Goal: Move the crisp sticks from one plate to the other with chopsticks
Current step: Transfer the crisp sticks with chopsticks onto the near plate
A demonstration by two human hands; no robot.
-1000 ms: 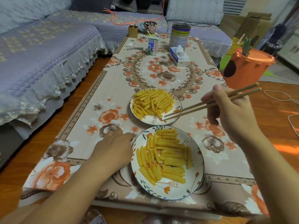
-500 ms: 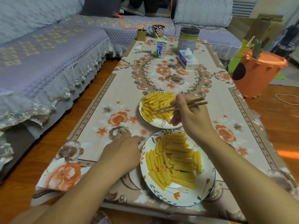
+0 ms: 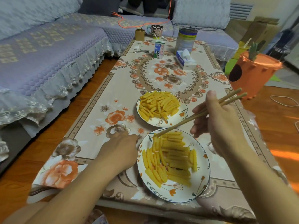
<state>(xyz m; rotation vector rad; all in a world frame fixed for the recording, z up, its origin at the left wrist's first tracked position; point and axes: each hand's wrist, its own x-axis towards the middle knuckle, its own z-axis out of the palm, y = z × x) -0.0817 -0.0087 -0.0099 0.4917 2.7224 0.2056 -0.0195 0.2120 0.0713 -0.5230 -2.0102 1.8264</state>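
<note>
Two white floral plates stand on the flowered tablecloth. The far plate (image 3: 183, 113) carries a loose heap of yellow crisp sticks (image 3: 159, 104). The near plate (image 3: 200, 183) holds crisp sticks (image 3: 173, 156) laid in neat rows. My right hand (image 3: 216, 122) grips a pair of wooden chopsticks (image 3: 197, 116); their tips rest on a stick at the near plate's far rim. Whether the tips still pinch that stick is unclear. My left hand (image 3: 119, 149) lies on the cloth with curled fingers, touching the near plate's left edge.
At the table's far end stand a milk carton (image 3: 159, 49), a tin can (image 3: 186, 40), a tissue box (image 3: 186, 59), a mug (image 3: 156, 30) and a small brown box (image 3: 140, 34). A sofa (image 3: 48, 50) runs along the left. An orange bin (image 3: 252, 73) stands right.
My right hand drew the chopsticks back from the far plate's heap to the far rim of the near plate. The left hand stayed by the near plate.
</note>
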